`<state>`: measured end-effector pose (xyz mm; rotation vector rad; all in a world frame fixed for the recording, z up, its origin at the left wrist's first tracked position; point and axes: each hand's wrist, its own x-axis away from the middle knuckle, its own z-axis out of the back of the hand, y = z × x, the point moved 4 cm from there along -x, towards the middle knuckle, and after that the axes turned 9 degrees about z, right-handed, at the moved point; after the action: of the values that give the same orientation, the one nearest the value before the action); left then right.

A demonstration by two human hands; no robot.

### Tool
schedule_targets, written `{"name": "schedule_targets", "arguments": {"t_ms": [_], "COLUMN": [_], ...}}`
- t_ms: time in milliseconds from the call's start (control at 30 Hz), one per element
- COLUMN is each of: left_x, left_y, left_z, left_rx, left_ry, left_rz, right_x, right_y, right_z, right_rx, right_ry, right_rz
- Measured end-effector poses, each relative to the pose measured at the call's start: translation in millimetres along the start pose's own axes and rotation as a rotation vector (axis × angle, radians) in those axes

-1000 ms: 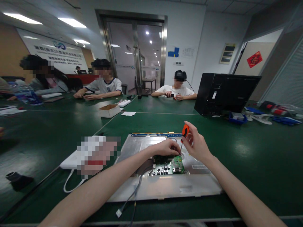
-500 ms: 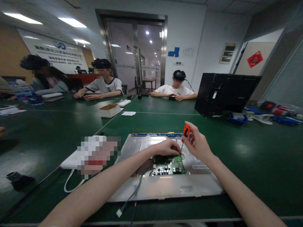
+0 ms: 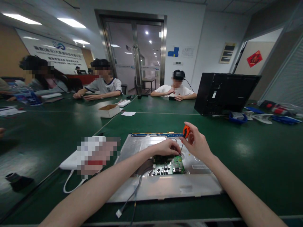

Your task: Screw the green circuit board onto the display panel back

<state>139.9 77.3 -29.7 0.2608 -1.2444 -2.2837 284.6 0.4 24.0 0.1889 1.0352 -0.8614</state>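
Note:
A silver metal panel [image 3: 165, 186] lies flat on the green table in front of me, with a small green circuit board [image 3: 170, 165] mounted near its middle. My right hand [image 3: 197, 145] is closed round an orange-handled screwdriver [image 3: 185, 132], held upright with its tip down at the board's far right corner. My left hand [image 3: 167, 147] rests on the board's far edge, fingers curled and pinched right beside the screwdriver tip. What the fingers pinch, if anything, is hidden.
Cables [image 3: 132, 195] trail off the panel toward me. A white object with a cord [image 3: 71, 162] lies left of the panel. A black monitor shell [image 3: 224, 93] stands at the back right, a cardboard box [image 3: 109, 110] at mid-table. Three people sit at the far side.
Both hands stay at the same corner of the board; the screwdriver handle has shifted only slightly. The person at the far end has raised their hands.

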Motion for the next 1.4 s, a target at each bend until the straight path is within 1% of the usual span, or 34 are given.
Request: {"name": "schedule_targets", "arguments": {"t_ms": [233,500,633,933,1233,1400], "left_x": [-0.7,-0.1,0.2,-0.9,-0.8,-0.6], "left_y": [0.6,1.0,1.8,-0.8,-1.2,-1.1], "left_z": [-0.5,-0.2,0.2,-0.7,0.2,0.3], "left_rx": [-0.003,-0.015,-0.020,-0.011,-0.014,-0.013], "left_ry": [-0.004,-0.008,-0.008,-0.007,0.000,0.000], "left_rz": [-0.007,0.006,0.004,-0.006,-0.014,-0.019], "right_x": [-0.1,-0.6,0.4,0.2,0.9,0.7], "right_y": [-3.5,-1.4,0.8,-2.7,0.4,0.7], "right_z": [1.7,0.2,-0.3,1.0,-0.8,0.8], "right_rx": [-0.048,-0.008,0.000,-0.051,-0.006,0.010], "right_ry": [-0.037,0.010,0.036,-0.028,0.012,0.008], "right_rz": [-0.018,-0.029,-0.007,-0.012,-0.044,-0.025]}}
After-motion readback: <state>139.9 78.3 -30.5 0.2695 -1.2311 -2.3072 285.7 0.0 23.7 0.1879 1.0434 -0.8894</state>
